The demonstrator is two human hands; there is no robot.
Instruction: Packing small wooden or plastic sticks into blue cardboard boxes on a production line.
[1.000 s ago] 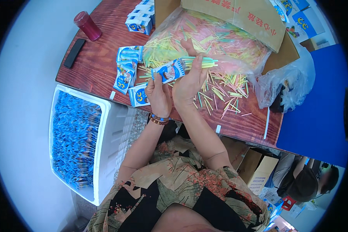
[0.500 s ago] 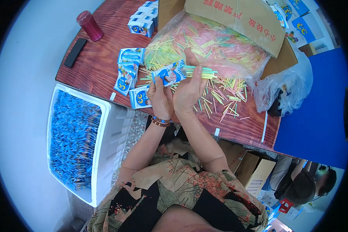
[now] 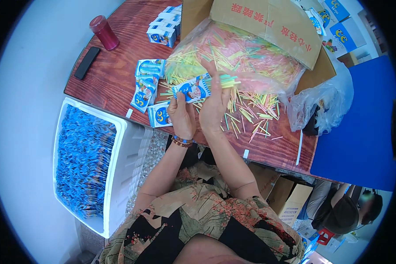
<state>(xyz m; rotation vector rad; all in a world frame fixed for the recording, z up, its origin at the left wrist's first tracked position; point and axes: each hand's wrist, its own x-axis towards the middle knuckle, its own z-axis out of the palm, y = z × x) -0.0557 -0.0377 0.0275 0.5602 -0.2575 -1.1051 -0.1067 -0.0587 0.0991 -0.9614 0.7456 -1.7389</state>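
Observation:
My left hand (image 3: 182, 118) pinches a blue-and-white printed packet (image 3: 193, 90) near its left end, above the table. My right hand (image 3: 213, 113), palm partly turned up, grips a small bundle of thin green and yellow sticks (image 3: 230, 82) at the packet's right end. The sticks' left ends are hidden by the packet and fingers, so I cannot tell how far in they reach. Just left of my hands, several similar packets (image 3: 144, 92) lie on the table. Loose coloured sticks (image 3: 255, 115) are scattered beyond and right of my right hand.
A cardboard box (image 3: 268, 24) lined with clear plastic spills sticks toward me. The reddish wooden table (image 3: 119, 48) also bears a red jar (image 3: 104, 33), a black oblong object (image 3: 87, 63) and stacked packs (image 3: 163, 31). A white bin (image 3: 114, 176) of blue packets stands left; a person (image 3: 343, 211) is behind right.
The stick bundle has shifted slightly left toward the packet, with less of it showing past my right thumb. My right fingers have tilted left. The whole view has shifted a little.

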